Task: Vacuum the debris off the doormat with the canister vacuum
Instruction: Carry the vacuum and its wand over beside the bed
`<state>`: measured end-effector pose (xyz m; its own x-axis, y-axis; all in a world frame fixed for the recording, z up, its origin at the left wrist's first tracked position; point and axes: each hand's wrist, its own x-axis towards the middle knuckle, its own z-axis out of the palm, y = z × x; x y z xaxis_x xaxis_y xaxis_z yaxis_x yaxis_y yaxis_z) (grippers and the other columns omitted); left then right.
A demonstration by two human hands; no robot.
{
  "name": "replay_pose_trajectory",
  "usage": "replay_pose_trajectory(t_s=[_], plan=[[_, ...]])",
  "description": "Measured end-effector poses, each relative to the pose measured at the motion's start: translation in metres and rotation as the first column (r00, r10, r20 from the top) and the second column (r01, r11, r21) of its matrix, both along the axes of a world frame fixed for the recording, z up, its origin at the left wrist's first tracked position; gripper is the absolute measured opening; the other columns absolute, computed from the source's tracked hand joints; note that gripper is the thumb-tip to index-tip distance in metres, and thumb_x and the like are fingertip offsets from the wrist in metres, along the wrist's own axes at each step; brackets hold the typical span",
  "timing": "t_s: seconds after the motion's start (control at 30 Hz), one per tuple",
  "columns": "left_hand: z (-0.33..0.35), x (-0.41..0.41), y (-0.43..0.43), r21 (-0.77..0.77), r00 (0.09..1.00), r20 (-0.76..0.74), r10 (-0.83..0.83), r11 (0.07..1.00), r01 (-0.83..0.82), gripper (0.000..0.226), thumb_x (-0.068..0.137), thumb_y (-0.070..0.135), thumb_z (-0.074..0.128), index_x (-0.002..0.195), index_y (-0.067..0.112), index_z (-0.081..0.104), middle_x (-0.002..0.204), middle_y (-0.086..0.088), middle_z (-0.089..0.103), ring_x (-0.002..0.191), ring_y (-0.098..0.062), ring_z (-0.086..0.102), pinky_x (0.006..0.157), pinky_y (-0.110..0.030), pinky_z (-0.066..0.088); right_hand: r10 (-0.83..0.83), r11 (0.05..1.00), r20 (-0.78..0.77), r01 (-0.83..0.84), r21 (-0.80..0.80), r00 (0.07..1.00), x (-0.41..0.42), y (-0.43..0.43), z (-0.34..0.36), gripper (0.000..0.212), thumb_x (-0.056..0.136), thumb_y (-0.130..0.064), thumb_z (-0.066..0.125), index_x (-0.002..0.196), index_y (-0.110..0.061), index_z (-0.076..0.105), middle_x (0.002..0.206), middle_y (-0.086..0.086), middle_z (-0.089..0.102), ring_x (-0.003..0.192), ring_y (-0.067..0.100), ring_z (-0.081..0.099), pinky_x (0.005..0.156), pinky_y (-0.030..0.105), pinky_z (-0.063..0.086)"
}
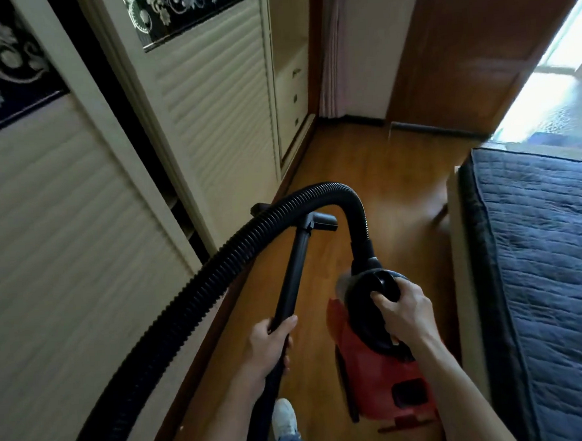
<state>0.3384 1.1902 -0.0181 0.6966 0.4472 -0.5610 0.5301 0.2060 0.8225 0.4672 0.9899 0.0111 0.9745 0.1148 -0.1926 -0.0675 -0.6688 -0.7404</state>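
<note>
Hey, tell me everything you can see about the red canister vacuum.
The canister vacuum has a red plastic-looking body, a black rounded top and a dark rectangular opening at its near end. The right hand grips its black top handle. A black ribbed hose leaves its front, arches up and runs down left. The left hand holds the black wand, tipped by a floor nozzle. It is over the wood floor beside the bed; whether it is lifted is unclear.

The corrugated hose [201, 287] runs off the lower-left edge; its arch hides part of the floor nozzle [324, 222]; the mattress [540, 256] is cut at right.
</note>
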Motion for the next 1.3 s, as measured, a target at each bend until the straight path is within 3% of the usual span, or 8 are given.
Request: replay_pose_trajectory(t_s=[0.17,0.27,0.4,0.5,0.8,1.0,1.17,1.3], plan=[[0.010,0.060,0.058,-0.023,0.993,0.015,-0.118,0.993,0.118,0.035,0.095,0.037,0.068,0.093,0.002,0.061,0.073,-0.009,0.057,0.047,-0.016,0.051,0.044,-0.026,0.044,-0.048,0.999,0.067,0.049,-0.006,0.997,0.041,0.055,0.020,0.028,0.096,-0.020,0.066,0.123,-0.013,0.070,0.098,-0.002,0.063,0.096,0.017,0.058,0.080,0.026,0.042],[0.014,0.086,0.078,-0.024,0.986,0.007,-0.169,0.985,0.169,0.040,0.095,0.038,0.068,0.099,-0.002,0.063,0.074,-0.009,0.058,0.049,-0.017,0.052,0.045,-0.026,0.044,-0.087,0.996,0.076,0.087,0.011,0.993,0.061,0.075,0.028,0.028,0.095,-0.021,0.067,0.122,-0.016,0.071,0.096,-0.004,0.065,0.096,0.019,0.064,0.077,0.025,0.042],[0.018,0.125,0.101,-0.039,0.978,0.028,-0.209,0.977,0.210,0.029,0.096,0.035,0.067,0.087,0.010,0.057,0.075,-0.009,0.057,0.049,-0.016,0.051,0.045,-0.026,0.043,-0.110,0.994,0.097,0.112,-0.016,0.989,0.094,0.098,0.028,0.026,0.094,-0.023,0.067,0.119,-0.017,0.073,0.096,-0.003,0.067,0.098,0.022,0.067,0.067,0.022,0.040],[0.015,0.154,0.115,-0.043,0.974,0.018,-0.224,0.974,0.224,0.032,0.095,0.036,0.068,0.097,0.005,0.061,0.073,-0.006,0.058,0.046,-0.014,0.051,0.044,-0.026,0.044,-0.132,0.991,0.081,0.134,-0.029,0.988,0.119,0.110,0.021,0.022,0.094,-0.024,0.068,0.114,-0.015,0.073,0.093,0.001,0.068,0.096,0.026,0.067,0.064,0.024,0.040],[0.002,0.277,0.144,-0.028,0.971,-0.006,-0.237,0.971,0.237,0.043,0.095,0.037,0.068,0.109,-0.004,0.062,0.076,-0.007,0.058,0.047,-0.013,0.052,0.046,-0.027,0.046,-0.161,0.987,0.024,0.161,-0.016,0.987,0.235,0.127,0.005,0.028,0.093,-0.024,0.068,0.120,-0.015,0.072,0.112,0.007,0.073,0.106,0.027,0.067,0.079,0.026,0.043],[0.001,0.396,0.144,-0.032,0.966,-0.023,-0.257,0.966,0.256,0.039,0.094,0.039,0.068,0.105,0.002,0.062,0.076,-0.006,0.059,0.048,-0.012,0.053,0.046,-0.028,0.047,-0.175,0.984,0.000,0.175,0.025,0.985,0.350,0.128,0.005,0.026,0.093,-0.026,0.067,0.117,-0.017,0.071,0.097,0.005,0.072,0.091,0.028,0.069,0.077,0.033,0.054],[0.000,0.486,0.136,0.011,0.962,-0.040,-0.270,0.963,0.271,0.061,0.093,0.042,0.069,0.138,0.005,0.052,0.080,-0.006,0.064,0.049,-0.011,0.056,0.049,-0.028,0.049,-0.191,0.981,0.022,0.190,0.043,0.981,0.440,0.121,0.009,0.021,0.094,-0.024,0.066,0.113,-0.015,0.069,0.087,0.001,0.068,0.080,0.025,0.068,0.072,0.031,0.051],[0.005,0.544,0.127,0.000,0.953,-0.044,-0.299,0.954,0.300,0.038,0.093,0.040,0.069,0.103,0.003,0.065,0.075,-0.006,0.061,0.049,-0.013,0.054,0.047,-0.028,0.047,-0.227,0.973,0.029,0.225,0.054,0.973,0.492,0.111,0.008,0.016,0.095,-0.023,0.067,0.108,-0.013,0.069,0.085,-0.001,0.066,0.074,0.016,0.061,0.066,0.023,0.044]])
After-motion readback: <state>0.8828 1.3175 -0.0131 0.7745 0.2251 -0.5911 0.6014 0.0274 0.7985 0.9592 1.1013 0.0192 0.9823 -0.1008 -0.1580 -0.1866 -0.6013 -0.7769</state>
